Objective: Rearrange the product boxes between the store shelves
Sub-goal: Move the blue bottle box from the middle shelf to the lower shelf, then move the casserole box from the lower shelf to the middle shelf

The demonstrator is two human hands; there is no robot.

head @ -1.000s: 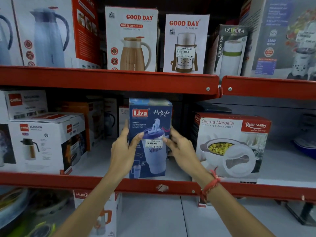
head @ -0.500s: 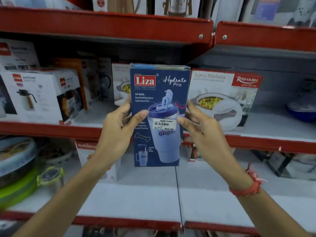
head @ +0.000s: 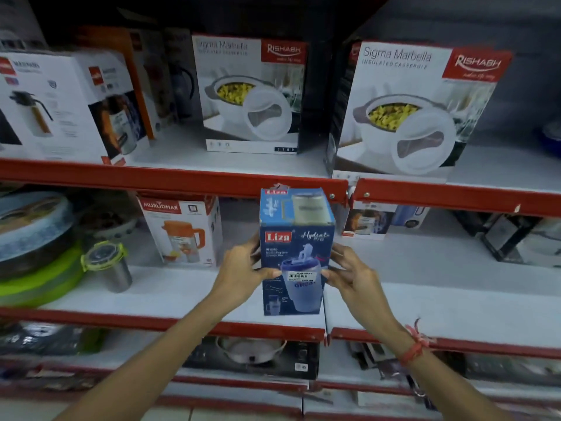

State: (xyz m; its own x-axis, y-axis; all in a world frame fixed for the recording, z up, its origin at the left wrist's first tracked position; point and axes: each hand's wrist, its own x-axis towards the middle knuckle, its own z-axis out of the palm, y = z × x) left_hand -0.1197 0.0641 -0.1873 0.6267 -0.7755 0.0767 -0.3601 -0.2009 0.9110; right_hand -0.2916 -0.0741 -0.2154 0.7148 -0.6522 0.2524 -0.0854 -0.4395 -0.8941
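Note:
A blue Liza Hydrate Pro box (head: 296,247) stands upright at the front of the lower white shelf (head: 182,290). I cannot tell whether its base touches the shelf. My left hand (head: 243,275) grips its left side and my right hand (head: 352,275) grips its right side. On the shelf above stand two white Sigma Marbella casserole boxes (head: 249,95) (head: 406,110) and a white flask box (head: 57,107) at the left.
A white Murlidhar jug box (head: 182,229) stands just left of the blue box. Farther left are a steel cup with a green lid (head: 106,265) and stacked round containers (head: 33,244). Small boxes (head: 373,223) sit behind at the right. The red shelf lip (head: 182,180) runs just above the blue box.
The blue box came off the middle shelf and went down to the shelf below, held in both hands. The view tilted downward with it.

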